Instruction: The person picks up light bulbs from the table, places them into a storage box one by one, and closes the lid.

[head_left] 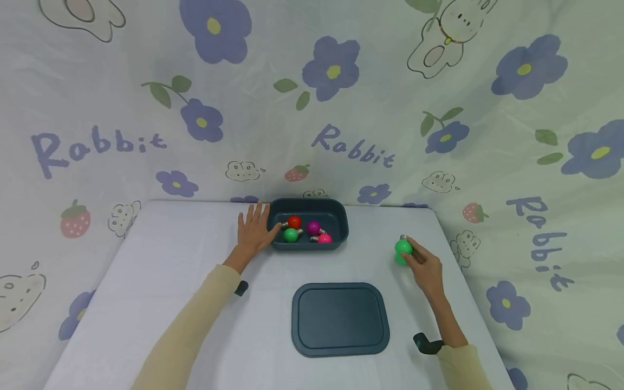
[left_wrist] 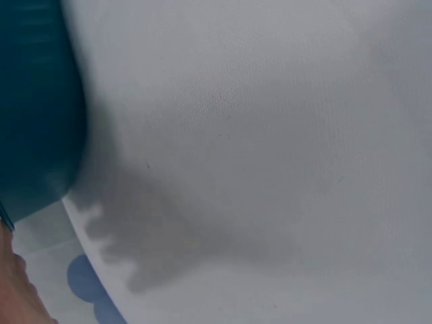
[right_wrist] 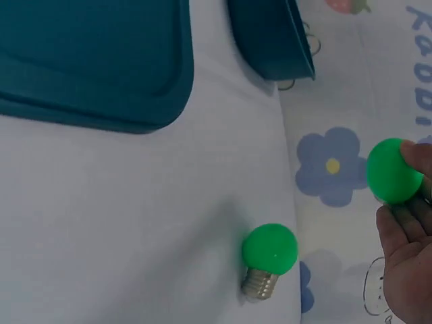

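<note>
A green light bulb [head_left: 403, 247] is pinched between the thumb and fingers of my right hand [head_left: 429, 273], raised over the right side of the table. Its metal base points away from me. Just below it a second green light bulb [right_wrist: 270, 248] lies on the table with its base showing in the right wrist view. My left hand [head_left: 255, 232] is spread with straight fingers at the left end of a dark teal box [head_left: 308, 245], the thumb at its rim. Inside are a red bulb [head_left: 294, 221], a green bulb [head_left: 291, 235], a purple bulb [head_left: 313, 228] and a pink bulb [head_left: 324, 238].
A flat dark teal lid-like panel [head_left: 340, 319] with rounded corners lies on the white table [head_left: 161, 303], nearer to me than the box. Behind the table hangs a patterned cloth [head_left: 273, 124] with flowers and rabbits. The box stands near the far edge.
</note>
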The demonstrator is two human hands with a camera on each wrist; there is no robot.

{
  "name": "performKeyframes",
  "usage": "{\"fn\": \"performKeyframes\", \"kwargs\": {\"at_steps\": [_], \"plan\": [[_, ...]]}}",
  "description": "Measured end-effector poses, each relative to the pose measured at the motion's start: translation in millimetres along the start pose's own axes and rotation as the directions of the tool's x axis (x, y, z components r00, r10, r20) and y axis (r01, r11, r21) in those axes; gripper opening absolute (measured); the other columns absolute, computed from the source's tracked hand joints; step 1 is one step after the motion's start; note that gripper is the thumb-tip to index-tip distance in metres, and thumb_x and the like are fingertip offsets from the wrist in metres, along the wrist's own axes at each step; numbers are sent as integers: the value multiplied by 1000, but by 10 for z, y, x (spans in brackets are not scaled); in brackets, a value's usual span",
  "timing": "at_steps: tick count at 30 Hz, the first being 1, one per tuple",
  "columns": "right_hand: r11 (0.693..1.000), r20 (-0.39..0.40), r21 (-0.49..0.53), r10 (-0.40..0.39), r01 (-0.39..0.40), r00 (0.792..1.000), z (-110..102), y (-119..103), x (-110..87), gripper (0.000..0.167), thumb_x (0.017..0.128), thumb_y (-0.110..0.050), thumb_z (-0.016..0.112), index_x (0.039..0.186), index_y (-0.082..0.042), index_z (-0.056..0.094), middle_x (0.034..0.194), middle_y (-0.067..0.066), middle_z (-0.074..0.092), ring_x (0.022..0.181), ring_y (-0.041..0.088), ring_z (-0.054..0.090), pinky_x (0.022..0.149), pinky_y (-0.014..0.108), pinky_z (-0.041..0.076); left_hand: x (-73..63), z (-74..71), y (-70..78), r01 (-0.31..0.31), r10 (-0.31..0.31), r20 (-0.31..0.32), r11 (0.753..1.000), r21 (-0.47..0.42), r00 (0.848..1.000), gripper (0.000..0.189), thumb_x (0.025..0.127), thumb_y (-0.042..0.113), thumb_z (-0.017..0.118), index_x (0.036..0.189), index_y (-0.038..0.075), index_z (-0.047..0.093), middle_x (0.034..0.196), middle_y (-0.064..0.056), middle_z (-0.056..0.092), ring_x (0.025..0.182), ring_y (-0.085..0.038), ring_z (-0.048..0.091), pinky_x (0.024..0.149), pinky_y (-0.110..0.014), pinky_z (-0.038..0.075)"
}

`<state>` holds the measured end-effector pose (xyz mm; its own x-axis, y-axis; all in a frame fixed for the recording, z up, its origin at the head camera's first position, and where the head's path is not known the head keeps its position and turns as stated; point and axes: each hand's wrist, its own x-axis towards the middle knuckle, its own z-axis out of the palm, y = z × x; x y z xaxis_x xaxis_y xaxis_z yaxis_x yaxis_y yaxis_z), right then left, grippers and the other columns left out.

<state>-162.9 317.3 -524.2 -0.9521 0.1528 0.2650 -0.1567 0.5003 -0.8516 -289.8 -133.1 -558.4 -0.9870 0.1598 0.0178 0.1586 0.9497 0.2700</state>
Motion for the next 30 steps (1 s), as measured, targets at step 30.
{"fn": "performKeyframes", "kwargs": {"at_steps": [30], "plan": [[980,220,148,-165,135,961,1233,-590,769,47,91,-9,74,135,3,60,133,17,61,122,32,59,99,34,48,7,23,-27,-5,5,3,1000,-8,1000,82,101,58,39,160,7,15,165,-19,10,150,-39,2,116,-62,2]]}}
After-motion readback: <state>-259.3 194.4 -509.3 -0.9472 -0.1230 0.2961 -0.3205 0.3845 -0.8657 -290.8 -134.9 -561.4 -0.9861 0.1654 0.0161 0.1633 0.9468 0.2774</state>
